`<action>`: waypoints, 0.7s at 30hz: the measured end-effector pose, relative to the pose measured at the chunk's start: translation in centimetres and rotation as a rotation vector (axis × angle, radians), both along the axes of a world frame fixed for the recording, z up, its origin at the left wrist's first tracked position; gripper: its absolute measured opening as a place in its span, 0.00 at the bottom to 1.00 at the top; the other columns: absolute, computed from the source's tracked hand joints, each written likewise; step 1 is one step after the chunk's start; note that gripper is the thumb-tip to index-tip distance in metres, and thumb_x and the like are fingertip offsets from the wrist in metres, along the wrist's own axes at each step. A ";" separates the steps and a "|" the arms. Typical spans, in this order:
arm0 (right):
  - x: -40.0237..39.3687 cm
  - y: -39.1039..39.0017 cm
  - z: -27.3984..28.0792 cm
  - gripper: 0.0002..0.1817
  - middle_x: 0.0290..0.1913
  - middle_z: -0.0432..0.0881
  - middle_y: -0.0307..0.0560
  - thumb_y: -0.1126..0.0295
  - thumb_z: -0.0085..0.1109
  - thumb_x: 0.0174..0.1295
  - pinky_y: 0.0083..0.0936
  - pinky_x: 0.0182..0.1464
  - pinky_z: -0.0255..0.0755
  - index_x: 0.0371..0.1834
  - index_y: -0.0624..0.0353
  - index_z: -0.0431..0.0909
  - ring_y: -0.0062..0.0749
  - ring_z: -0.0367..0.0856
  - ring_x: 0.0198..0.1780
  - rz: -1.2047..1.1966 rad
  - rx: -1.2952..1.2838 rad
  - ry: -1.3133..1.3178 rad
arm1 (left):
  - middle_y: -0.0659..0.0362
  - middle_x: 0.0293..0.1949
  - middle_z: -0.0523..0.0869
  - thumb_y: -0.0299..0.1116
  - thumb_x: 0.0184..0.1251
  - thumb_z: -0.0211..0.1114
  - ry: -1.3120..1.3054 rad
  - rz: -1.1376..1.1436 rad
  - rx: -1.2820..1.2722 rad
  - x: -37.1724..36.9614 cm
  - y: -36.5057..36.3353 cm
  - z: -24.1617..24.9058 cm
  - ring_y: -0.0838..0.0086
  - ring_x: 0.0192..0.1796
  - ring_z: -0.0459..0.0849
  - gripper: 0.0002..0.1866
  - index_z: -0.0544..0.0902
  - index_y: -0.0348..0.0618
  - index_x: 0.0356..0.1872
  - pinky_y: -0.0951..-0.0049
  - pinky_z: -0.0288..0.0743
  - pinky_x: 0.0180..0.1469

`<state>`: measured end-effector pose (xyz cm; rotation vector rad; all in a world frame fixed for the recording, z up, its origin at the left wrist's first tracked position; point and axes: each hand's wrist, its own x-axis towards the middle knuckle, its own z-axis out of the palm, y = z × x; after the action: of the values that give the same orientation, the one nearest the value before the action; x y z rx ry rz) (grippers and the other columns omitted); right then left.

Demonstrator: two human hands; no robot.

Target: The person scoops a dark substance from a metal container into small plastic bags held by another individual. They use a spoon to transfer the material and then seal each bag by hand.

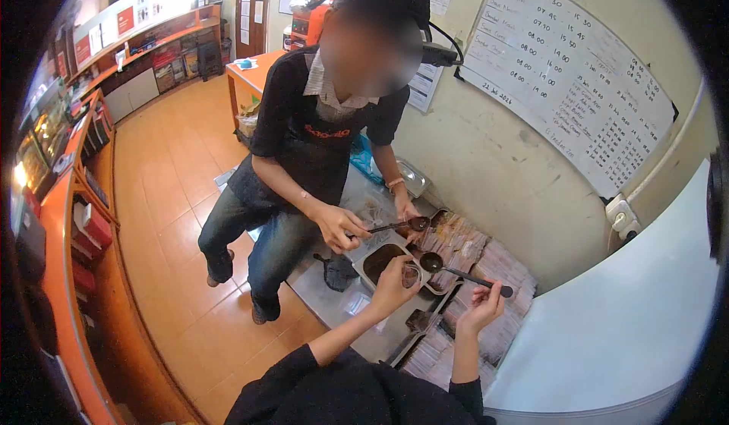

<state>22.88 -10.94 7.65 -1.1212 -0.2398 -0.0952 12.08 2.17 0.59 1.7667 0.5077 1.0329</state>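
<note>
My left hand (390,290) is closed on a small clear plastic bag (411,276), its rounded mouth facing up over the metal pan's edge. My right hand (478,309) grips the dark handle of a ladle (432,262). The ladle's bowl, with dark brown sauce in it, is just right of the bag. Below is a rectangular metal pan (363,272) holding dark brown sauce, partly hidden by my left hand. Across from me, a person (304,136) in a dark apron holds a second ladle (418,224) over the pan's far side, beside their other hand.
Rows of flat filled packets (501,269) lie along the wall side of the metal table (319,292). A crumpled black plastic bag (336,272) sits left of the pan. A whiteboard (566,76) hangs on the wall. At right stands a large white surface (623,303).
</note>
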 end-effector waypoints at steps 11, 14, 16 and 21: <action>1.6 0.1 -5.9 0.23 0.19 0.77 0.40 0.52 0.51 0.71 0.16 0.22 0.61 0.32 0.64 0.80 0.18 0.71 0.18 0.141 -0.301 0.049 | 0.52 0.37 0.81 0.32 0.44 0.75 0.034 -0.065 0.059 -1.5 0.5 4.6 0.71 0.30 0.80 0.24 0.79 0.37 0.45 0.72 0.76 0.34; 1.0 1.0 -7.9 0.21 0.20 0.79 0.43 0.54 0.53 0.70 0.15 0.20 0.63 0.32 0.64 0.79 0.19 0.74 0.18 0.286 -0.372 -0.024 | 0.52 0.35 0.83 0.35 0.43 0.76 0.091 -0.076 0.053 -0.8 2.5 6.9 0.71 0.31 0.82 0.22 0.81 0.37 0.41 0.71 0.77 0.35; 1.4 1.2 -9.9 0.20 0.20 0.80 0.44 0.55 0.53 0.70 0.15 0.21 0.64 0.32 0.64 0.79 0.20 0.74 0.18 0.303 -0.388 -0.063 | 0.53 0.32 0.85 0.37 0.43 0.76 0.113 -0.059 0.053 -0.3 3.7 9.1 0.71 0.32 0.84 0.22 0.82 0.37 0.39 0.71 0.78 0.36; 1.0 1.0 -9.9 0.20 0.23 0.81 0.43 0.55 0.53 0.71 0.18 0.25 0.67 0.38 0.65 0.80 0.20 0.76 0.22 0.513 -0.487 -0.098 | 0.52 0.29 0.86 0.40 0.40 0.77 0.191 -0.135 0.121 1.2 6.5 11.9 0.67 0.33 0.86 0.21 0.84 0.37 0.33 0.69 0.79 0.38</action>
<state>23.86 -9.93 -2.26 -1.5042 -0.6549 0.3838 13.27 8.64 12.52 1.9902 0.4442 0.8206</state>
